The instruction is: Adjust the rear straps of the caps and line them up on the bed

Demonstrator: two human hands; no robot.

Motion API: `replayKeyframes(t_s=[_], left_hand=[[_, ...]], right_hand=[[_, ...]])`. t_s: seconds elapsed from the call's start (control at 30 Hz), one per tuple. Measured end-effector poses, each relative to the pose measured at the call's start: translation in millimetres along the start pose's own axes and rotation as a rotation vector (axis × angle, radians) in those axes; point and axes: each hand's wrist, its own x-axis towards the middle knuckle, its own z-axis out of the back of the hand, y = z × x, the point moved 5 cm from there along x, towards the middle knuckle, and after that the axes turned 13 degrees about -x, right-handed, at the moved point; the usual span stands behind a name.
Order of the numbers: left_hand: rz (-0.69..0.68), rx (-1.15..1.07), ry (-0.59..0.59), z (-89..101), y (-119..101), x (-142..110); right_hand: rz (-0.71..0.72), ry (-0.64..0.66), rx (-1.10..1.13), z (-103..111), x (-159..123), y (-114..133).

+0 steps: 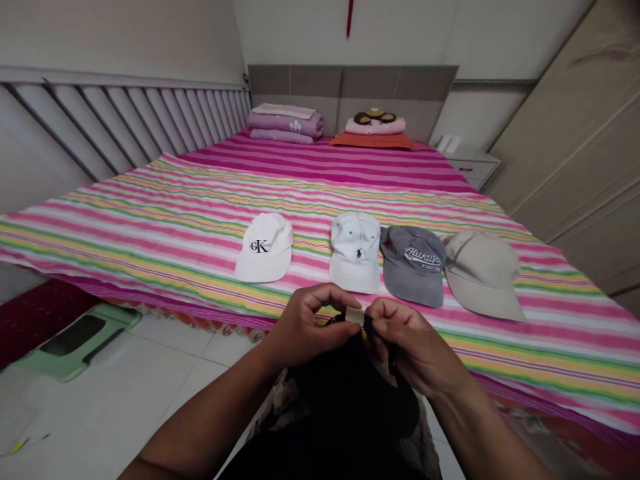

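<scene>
Close to my body, both hands hold what looks like a black cap by its back strap; its lower part merges with dark clothing. My left hand (315, 323) is closed, thumb and index finger pinching a small pale buckle (355, 316) on the strap. Just right of it, my right hand (407, 337) is closed on the black strap end (369, 324). Beyond my hands, caps lie in a row on the bed: a white cap with CK lettering (265, 250), a pale blue cap (355, 253), a dark grey cap (414, 265) and a beige cap (481, 273).
A striped sheet (165, 220) covers the bed, with folded purple bedding (285, 125) and a pink pillow stack (375, 127) at the headboard (320, 83). A green stool (75, 343) stands on the left floor. A white rail (150, 120) borders the bed's left side.
</scene>
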Motion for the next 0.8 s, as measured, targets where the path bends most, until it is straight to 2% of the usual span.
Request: replayKeyframes(t_s=[0.1, 0.37, 0.57, 0.8], left_hand=[[0.098, -0.108, 0.034, -3.6, 8.3, 2.2], [0.119, -0.263, -0.026, 2.0, 14.1, 3.0], [0.178, -0.267, 0.032, -3.6, 16.5, 2.0], [0.123, -0.189, 0.026, 1.8, 14.6, 2.0]], right_hand=[[0.013, -0.003, -0.006, -1.8, 0.2, 1.8], [-0.075, 0.058, -0.033, 6.5, -0.2, -3.7], [-0.038, 0.035, 0.005, 4.1, 1.9, -8.8], [-0.010, 0.028, -0.013, 4.2, 1.1, -4.5]])
